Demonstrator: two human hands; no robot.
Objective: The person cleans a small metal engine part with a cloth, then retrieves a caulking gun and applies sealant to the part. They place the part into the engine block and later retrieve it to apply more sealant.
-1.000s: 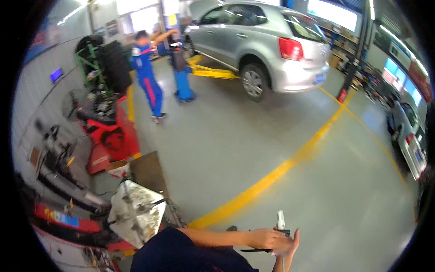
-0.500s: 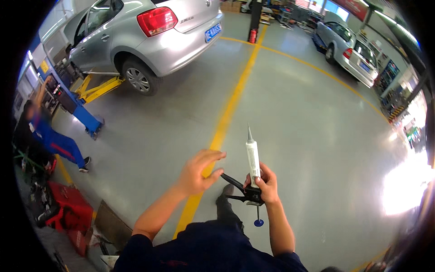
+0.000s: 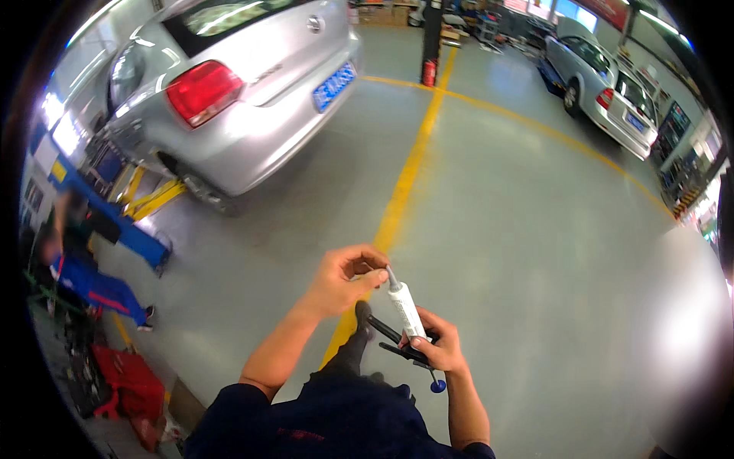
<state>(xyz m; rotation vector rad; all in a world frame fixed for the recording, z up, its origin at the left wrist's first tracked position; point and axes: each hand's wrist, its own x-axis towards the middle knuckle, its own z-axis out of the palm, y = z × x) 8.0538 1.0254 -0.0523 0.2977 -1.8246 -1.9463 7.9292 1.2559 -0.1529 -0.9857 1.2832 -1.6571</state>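
My left hand (image 3: 345, 279) has its fingers curled round the tip of a grey tapered nozzle (image 3: 394, 280) on a white sealant tube (image 3: 407, 310). My right hand (image 3: 440, 344) is closed on a black caulking gun (image 3: 391, 336) and the lower end of that tube, which tilts up toward my left hand. A rod with a blue knob (image 3: 437, 386) sticks out below the gun. My forearms come up from my dark shirt, with my dark shoe on a yellow floor line beneath.
A silver hatchback (image 3: 229, 99) stands at a yellow-and-blue lift (image 3: 153, 203) ahead left. A person in blue (image 3: 99, 287) is beside the lift, near red equipment (image 3: 122, 382). A black post (image 3: 430, 38) with a red extinguisher (image 3: 430, 73) and another silver car (image 3: 600, 92) are farther off.
My view has swung right and nearer the hatchback. My left hand has moved from open beside the tube onto its nozzle, and the tube now leans further left.
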